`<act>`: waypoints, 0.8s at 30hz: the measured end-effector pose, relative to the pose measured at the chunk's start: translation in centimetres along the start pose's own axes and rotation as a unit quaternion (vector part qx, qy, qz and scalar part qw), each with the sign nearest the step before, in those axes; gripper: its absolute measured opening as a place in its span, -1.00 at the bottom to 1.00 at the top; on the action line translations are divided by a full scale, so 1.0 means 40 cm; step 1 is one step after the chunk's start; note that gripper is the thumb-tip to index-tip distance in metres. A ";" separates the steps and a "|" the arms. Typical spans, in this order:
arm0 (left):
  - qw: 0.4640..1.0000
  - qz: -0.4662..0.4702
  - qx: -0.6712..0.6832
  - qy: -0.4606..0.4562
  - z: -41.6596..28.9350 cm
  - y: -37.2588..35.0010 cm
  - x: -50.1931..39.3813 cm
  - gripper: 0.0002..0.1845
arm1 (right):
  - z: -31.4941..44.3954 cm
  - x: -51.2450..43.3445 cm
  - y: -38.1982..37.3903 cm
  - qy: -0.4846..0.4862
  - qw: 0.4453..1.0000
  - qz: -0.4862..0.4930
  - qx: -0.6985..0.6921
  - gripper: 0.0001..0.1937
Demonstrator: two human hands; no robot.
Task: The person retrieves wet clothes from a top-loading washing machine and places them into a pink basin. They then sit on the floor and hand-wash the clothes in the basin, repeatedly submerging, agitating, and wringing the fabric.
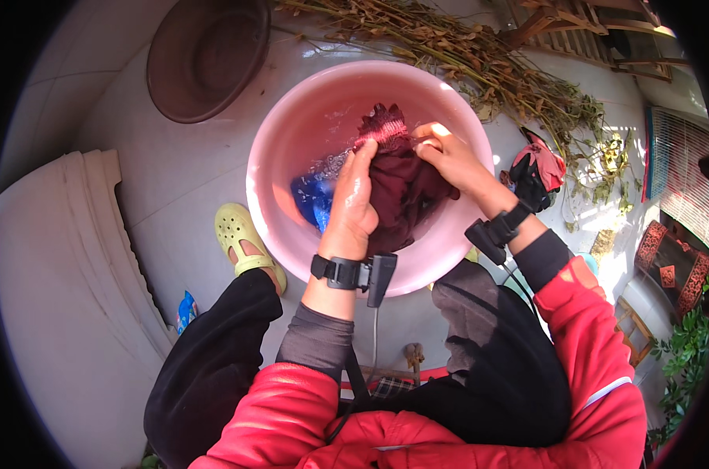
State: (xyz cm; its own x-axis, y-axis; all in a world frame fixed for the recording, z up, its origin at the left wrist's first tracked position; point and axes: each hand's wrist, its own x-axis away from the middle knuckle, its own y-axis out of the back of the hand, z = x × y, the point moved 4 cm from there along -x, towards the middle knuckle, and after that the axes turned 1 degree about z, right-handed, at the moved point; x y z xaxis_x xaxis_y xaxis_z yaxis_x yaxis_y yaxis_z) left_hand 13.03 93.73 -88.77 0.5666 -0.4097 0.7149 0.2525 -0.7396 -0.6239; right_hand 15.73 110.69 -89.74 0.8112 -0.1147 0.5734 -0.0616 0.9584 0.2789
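A wet dark red garment (398,187) lies bunched in a pink plastic basin (448,99). Its ribbed, ruffle-edged band (383,126) points towards the basin's far side. At the left end of the band, my left hand (354,199) holds the cloth at its fingertips, the hand seen edge-on. Opposite it, my right hand (451,155) pinches the garment's right edge between thumb and fingers. Some blue cloth or plastic (313,196) sits in the water left of my left hand, partly hidden by it. Both wrists carry black strapped devices with cables.
An empty brown tub (207,58) stands beyond the basin at left. Dried plant stalks (477,64) lie across the floor behind it. At right is a pile of pink and black cloth (539,167). A pale draped cover (67,246) and a blue packet (186,312) are at left.
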 end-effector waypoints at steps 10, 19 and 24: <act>0.933 0.049 -0.339 -0.108 -0.104 -0.016 0.005 -0.30 | -0.021 0.055 0.003 0.008 0.992 0.125 0.034 -0.18; 0.849 0.190 -0.468 -0.155 -0.135 -0.113 0.042 -0.32 | 0.059 0.049 0.013 0.018 0.986 0.075 -0.149 -0.22; 0.896 0.135 -0.379 -0.187 -0.165 -0.070 0.021 -0.28 | 0.104 0.061 0.043 0.005 0.964 0.094 -0.248 -0.36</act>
State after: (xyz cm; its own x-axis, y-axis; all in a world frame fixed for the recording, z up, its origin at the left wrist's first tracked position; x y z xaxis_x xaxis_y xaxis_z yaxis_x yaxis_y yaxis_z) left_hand 7.62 91.94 -84.34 0.7859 -0.5256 0.3257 -0.4582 -0.8487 -0.2640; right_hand 15.19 110.98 -84.66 0.8185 0.0729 0.5699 0.0757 0.9696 -0.2328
